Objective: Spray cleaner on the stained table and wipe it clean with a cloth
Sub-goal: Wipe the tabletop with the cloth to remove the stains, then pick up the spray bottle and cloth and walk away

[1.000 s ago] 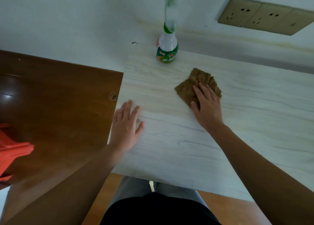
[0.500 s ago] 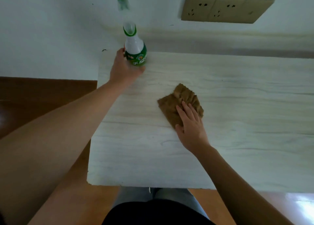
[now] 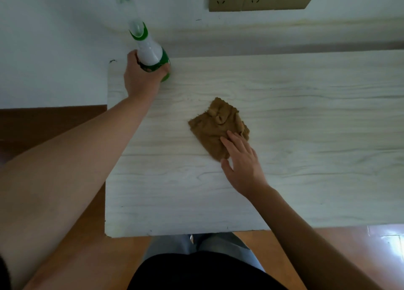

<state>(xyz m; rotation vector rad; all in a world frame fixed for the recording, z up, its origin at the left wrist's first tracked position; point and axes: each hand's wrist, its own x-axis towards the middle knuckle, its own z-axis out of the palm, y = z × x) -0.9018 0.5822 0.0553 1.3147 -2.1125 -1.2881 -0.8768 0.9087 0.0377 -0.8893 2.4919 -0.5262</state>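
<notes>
Left hand (image 3: 142,79) is wrapped around the spray bottle (image 3: 150,55) at far left, label unreadable; right hand (image 3: 242,160) is laid flat, fingers spread, on the cloth (image 3: 216,125).

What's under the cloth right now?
The cloth lies flat on the pale table, with the right hand pressing its near corner. Bare table shows all around it; any stain or spray beneath is covered and cannot be seen.
</notes>
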